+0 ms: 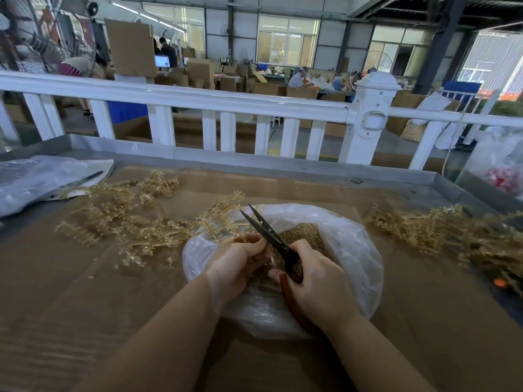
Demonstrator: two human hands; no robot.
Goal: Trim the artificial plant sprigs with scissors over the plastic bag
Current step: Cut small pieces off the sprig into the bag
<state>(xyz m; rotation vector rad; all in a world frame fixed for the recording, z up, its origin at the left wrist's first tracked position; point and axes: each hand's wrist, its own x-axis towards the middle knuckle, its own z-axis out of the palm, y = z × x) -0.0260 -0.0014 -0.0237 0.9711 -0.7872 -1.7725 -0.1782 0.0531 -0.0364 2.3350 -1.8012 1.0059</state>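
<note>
Cardboard-covered table (pixel 113 292) in a warehouse — right hand (pixel 317 281) grips scissors (pixel 268 233), left hand (pixel 237 258) a sprig (pixel 218 213).

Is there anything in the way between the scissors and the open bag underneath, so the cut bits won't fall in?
Nothing visible blocks it. The scissors, gripped by the right hand, sit right above the open plastic bag. The left hand holds a sprig over the bag's mouth, where trimmed bits already lie.
</note>
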